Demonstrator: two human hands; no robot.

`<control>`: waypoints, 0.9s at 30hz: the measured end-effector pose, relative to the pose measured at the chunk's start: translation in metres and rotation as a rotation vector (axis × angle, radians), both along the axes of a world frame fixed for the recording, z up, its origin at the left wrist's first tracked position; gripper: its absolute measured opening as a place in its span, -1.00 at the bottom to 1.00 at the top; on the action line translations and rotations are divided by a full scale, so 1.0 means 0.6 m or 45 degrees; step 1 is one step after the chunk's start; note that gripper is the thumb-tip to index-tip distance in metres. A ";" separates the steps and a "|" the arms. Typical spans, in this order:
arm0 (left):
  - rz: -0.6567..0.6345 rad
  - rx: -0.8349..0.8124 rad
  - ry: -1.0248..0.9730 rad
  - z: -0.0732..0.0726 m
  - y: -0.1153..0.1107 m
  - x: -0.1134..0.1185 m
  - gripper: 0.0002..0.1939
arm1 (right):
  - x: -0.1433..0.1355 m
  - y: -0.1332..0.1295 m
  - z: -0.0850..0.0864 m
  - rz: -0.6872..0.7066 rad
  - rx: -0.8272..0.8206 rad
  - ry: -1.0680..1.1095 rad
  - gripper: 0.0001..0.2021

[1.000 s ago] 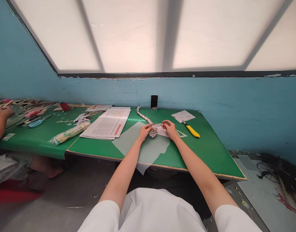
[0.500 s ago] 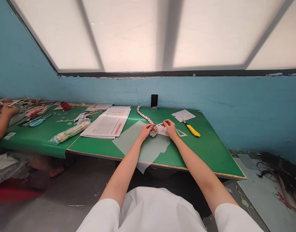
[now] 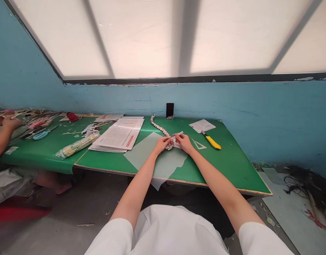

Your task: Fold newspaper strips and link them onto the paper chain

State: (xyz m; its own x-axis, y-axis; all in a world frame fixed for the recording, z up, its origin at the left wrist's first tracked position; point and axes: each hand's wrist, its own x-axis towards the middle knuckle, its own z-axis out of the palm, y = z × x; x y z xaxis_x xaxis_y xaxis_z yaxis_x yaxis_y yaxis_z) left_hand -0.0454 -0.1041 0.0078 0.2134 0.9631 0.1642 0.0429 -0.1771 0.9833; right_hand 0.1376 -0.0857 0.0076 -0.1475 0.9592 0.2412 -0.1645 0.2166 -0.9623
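Note:
A folded paper chain (image 3: pixel 159 128) zigzags from the back of the green table down to my hands. My left hand (image 3: pixel 161 144) is closed around its near end, where the links bunch up beneath the fingers. Close beside it, my right hand (image 3: pixel 184 143) pinches a narrow paper strip (image 3: pixel 181 133) against the chain; the exact contact is hidden by the fingers. Under both hands lies a translucent sheet (image 3: pixel 163 164) with a torn edge. A set square (image 3: pixel 199 144) rests just right of my right hand.
A yellow utility knife (image 3: pixel 213 142) and a printed paper (image 3: pixel 202 126) lie to the right. Newspapers (image 3: pixel 120 134) and a bag of sticks (image 3: pixel 78 145) are on the left. A phone (image 3: pixel 169 111) leans on the wall. Another person's hand (image 3: pixel 11 123) works at far left.
My right hand has moved slightly left, closer to my left hand. The paper strip between them now sticks up above the right fingers. The set square shows more fully.

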 end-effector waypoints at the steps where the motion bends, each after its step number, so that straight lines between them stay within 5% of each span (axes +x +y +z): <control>1: -0.003 0.007 0.007 0.001 -0.001 0.000 -0.45 | 0.000 -0.001 0.000 0.003 0.005 0.005 -0.50; 23: 0.065 -0.003 0.088 0.003 -0.003 0.000 -0.47 | 0.010 0.002 0.007 -0.281 0.056 -0.073 -0.40; 27: 0.062 0.022 0.083 0.001 -0.003 -0.001 -0.46 | 0.009 0.001 0.004 -0.204 0.048 -0.047 -0.46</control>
State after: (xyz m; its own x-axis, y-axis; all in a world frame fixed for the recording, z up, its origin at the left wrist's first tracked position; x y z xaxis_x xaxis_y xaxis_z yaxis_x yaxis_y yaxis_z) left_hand -0.0457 -0.1061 0.0085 0.1773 0.9696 0.1685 0.1156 -0.1906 0.9748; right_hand 0.1428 -0.0853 0.0101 -0.0031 0.9615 0.2749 -0.0893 0.2736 -0.9577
